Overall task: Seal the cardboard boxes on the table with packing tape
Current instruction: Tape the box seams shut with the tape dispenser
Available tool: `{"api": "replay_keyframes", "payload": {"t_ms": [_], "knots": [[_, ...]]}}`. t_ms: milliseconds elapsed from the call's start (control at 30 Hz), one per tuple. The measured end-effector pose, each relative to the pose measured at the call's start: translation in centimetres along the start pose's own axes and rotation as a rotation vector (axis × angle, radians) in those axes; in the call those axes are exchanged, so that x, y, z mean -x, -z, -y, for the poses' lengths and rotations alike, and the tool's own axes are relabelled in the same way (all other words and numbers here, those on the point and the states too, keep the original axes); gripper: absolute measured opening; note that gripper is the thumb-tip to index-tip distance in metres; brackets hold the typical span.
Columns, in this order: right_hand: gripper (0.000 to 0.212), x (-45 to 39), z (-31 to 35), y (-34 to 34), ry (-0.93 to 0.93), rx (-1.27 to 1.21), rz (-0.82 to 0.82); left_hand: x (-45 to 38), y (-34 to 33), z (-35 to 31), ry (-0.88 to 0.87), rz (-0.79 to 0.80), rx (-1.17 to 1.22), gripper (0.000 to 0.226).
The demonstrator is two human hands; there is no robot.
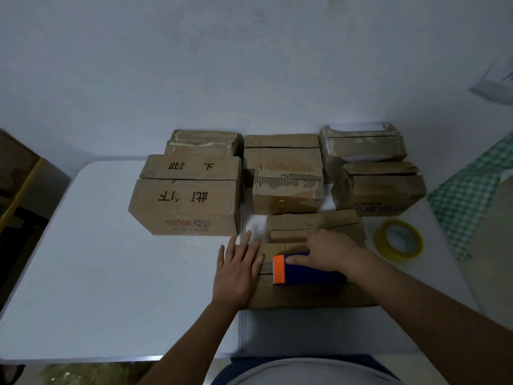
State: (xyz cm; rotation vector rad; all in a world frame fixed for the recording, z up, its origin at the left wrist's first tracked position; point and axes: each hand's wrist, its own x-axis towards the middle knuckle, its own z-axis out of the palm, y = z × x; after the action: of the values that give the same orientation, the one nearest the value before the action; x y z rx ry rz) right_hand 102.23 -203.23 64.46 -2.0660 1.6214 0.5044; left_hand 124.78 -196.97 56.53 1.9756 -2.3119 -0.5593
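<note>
At the far left edge of the frame stands a dark brown piece of furniture with a yellow edge (20, 187), off the pale, smooth counter (97, 273). Left of centre sits the biggest cardboard box (186, 198), corrugated and scuffed, its flaps shut, with black characters printed on top and a red logo on its front face. Behind it is a lower box with a torn top (205, 143). In the middle, two more worn boxes (286, 173) stand one behind the other, their paper skin peeled so the ribbing shows.

Low in the centre, the left hand (238, 270) lies flat, fingers straight and spread, pressing the left end of the nearest box (305, 293). On that box's top seam the right hand (330, 251) grasps a blue tape dispenser with an orange blade end (302, 269), which points left.

Further right are two battered boxes (374, 168), the far one showing white inside. A roll of clear yellowish tape (398, 241) lies flat on the counter at right, beside green checked cloth (469, 195).
</note>
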Motion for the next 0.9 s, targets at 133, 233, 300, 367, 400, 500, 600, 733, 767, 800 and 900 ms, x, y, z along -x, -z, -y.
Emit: {"api": "replay_keyframes", "payload": {"t_ms": [133,233,300,367,400,500,600,733,767,800,900], "knots": [[0.064,0.5,-0.8,0.8,-0.017,-0.066,0.07,-0.6,-0.1,0.9,-0.058,-0.003,-0.034,0.066],[0.067,1.9,-2.9,0.7,-0.061,-0.077,0.048,-0.6,0.1,1.0,-0.094,-0.005,-0.011,0.064],[0.069,3.1,-4.7,0.7,-0.095,-0.099,0.06,-0.5,0.4,0.8,-0.121,-0.018,-0.018,0.069],[0.071,4.0,-5.7,0.7,-0.112,-0.096,0.06,-0.4,0.9,0.6,-0.142,-0.034,-0.041,0.077],[0.072,4.2,-5.8,0.6,-0.113,-0.083,0.046,-0.4,1.2,0.5,-0.152,-0.038,-0.075,0.083],[0.068,3.8,-4.8,0.1,-0.113,-0.031,-0.012,-0.6,2.0,0.0,-0.2,-0.014,-0.157,0.084],[0.064,3.5,-4.4,0.0,-0.105,-0.03,-0.054,-0.8,1.8,-1.2,-0.439,0.184,-0.123,0.108],[0.062,3.2,-4.4,-0.1,-0.093,-0.019,-0.053,-1.5,1.4,-1.8,-0.542,0.228,-0.253,0.125],[0.062,3.2,-4.5,-0.1,-0.082,-0.022,-0.05,-1.6,1.4,-1.6,-0.538,0.218,-0.245,0.125],[0.063,3.3,-4.8,-0.1,-0.067,-0.028,-0.045,-1.5,1.3,-1.4,-0.535,0.212,-0.231,0.125],[0.067,3.7,-5.8,0.5,-0.026,-0.06,-0.004,-1.5,1.2,-1.0,-0.533,0.202,-0.201,0.124]]}}
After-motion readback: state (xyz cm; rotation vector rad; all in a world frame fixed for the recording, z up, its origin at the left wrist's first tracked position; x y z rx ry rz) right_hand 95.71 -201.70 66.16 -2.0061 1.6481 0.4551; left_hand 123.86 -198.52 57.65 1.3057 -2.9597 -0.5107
